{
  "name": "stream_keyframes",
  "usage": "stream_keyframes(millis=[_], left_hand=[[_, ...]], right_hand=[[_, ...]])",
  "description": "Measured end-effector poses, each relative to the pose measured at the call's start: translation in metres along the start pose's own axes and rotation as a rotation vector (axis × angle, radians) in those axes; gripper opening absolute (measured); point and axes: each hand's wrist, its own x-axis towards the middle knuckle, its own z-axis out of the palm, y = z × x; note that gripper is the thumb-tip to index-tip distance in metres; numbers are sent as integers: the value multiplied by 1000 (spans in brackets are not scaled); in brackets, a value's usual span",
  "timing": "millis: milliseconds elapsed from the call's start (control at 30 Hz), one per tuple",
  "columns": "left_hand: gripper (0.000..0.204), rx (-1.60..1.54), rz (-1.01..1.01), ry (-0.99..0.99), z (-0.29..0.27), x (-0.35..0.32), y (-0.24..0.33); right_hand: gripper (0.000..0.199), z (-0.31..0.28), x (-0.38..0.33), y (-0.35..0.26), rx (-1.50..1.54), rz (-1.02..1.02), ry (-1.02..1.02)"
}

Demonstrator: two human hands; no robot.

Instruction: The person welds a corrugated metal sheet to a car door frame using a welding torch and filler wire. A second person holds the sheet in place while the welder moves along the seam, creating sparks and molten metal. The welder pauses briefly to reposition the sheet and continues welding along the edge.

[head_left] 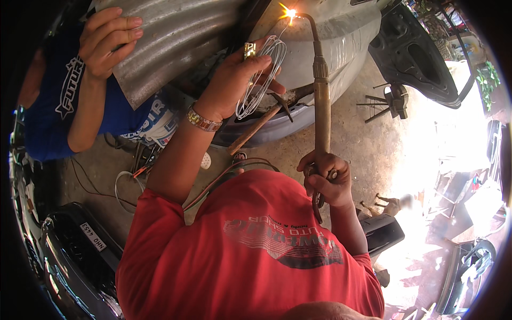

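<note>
Near the pale grey car bodywork (349,48), our left grip (229,80) pinches looped silvery wire (276,50); our right grip (329,178) closely encloses one long brass torch (321,114).

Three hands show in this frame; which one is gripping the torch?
The person's own right hand, lowest of the three, closed around the lit torch. The left hand holds looped wire; the co-worker's hand is at a corrugated sheet.

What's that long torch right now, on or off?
On: a bright glow shines at the bent nozzle of the torch, which the right hand holds.
</note>
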Motion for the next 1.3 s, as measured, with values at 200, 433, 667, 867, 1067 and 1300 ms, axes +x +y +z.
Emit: stream_keyframes(millis=[200,433,667,867,1067,1300], left_hand=[[56,13,6,-7,-5,3,0],[58,18,0,17,-1,4,0],[57,32,-8,16,-1,8,-2],[56,57,-11,35,2,6,2],[51,38,-52,41,0,8,4],[60,70,-42,24,0,11,3]], right_hand=[[25,0,4,3,-17,11,12],[24,-3,3,6,2,0,5],[24,-7,4,2,14,23,2],[25,-7,5,1,-6,5,-5],[24,-6,7,2,-3,-4,-6],[23,-6,8,0,-4,8,1]])
